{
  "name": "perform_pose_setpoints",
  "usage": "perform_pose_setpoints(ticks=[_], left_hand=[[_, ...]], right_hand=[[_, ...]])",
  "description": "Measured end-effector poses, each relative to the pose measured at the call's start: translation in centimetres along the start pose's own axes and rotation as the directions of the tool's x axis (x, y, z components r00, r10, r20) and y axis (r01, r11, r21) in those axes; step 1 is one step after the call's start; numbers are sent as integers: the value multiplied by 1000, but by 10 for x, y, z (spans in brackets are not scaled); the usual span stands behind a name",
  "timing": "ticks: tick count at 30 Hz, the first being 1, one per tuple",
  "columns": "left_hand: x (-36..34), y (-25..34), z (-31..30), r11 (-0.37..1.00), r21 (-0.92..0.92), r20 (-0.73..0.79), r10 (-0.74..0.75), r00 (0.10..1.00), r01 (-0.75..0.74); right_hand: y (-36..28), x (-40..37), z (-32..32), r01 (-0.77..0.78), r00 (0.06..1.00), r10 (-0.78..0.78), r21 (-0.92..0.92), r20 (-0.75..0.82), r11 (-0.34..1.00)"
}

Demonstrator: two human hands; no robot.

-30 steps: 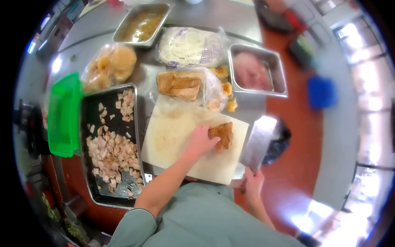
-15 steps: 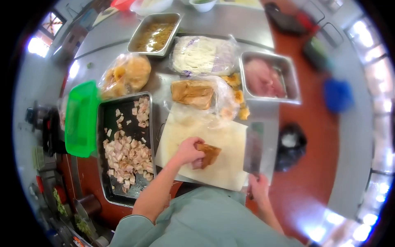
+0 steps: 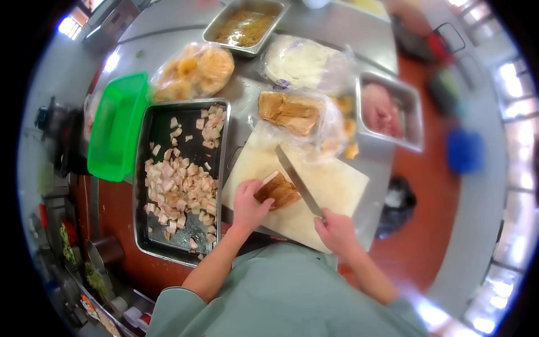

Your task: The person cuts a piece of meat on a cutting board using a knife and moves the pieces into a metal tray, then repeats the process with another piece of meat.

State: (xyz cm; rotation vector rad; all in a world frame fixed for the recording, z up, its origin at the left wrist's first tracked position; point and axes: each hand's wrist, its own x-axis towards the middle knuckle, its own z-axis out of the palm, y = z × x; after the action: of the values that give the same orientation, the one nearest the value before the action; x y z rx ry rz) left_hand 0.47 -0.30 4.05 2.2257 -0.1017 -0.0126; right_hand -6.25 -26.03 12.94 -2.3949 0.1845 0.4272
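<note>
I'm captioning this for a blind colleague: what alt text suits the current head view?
A person's left hand grips a browned block of food on a white cutting board, while the right hand holds a knife beside it. To the left, a dark tray holds pale diced pieces; plastic bags of food lie beyond the board.

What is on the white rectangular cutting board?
A brown food block touching the left hand, and part of a clear plastic bag. The right hand holds a steel cleaver above. The block hides what lies beneath.
</note>
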Motion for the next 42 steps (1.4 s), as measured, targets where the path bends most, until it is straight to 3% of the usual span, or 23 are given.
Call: perform_pose_setpoints(ticks=[2,11,15,24,33,39,42], left_hand=[[1,1,2,993,3,-38,115,993,-115],[15,-3,16,950,-15,69,311,948,-311],[18,0,23,944,6,83,329,941,-331],[24,1,21,953,17,129,297,946,-302],[32,3,20,953,48,211,284,935,-300],[31,-5,25,949,57,202,293,934,-310],[30,-5,25,948,53,190,299,935,-314]], right_hand=[[-9,5,6,46,999,-46,-10,-25,999],[-21,8,25,116,993,-115,-124,16,986],[-20,9,25,130,991,-128,-181,23,975],[-42,3,-1,84,975,-27,-250,222,964],[-27,16,13,56,975,1,-249,222,967],[-8,57,61,135,984,-110,-190,140,972],[-13,70,72,86,987,-52,-223,155,971]])
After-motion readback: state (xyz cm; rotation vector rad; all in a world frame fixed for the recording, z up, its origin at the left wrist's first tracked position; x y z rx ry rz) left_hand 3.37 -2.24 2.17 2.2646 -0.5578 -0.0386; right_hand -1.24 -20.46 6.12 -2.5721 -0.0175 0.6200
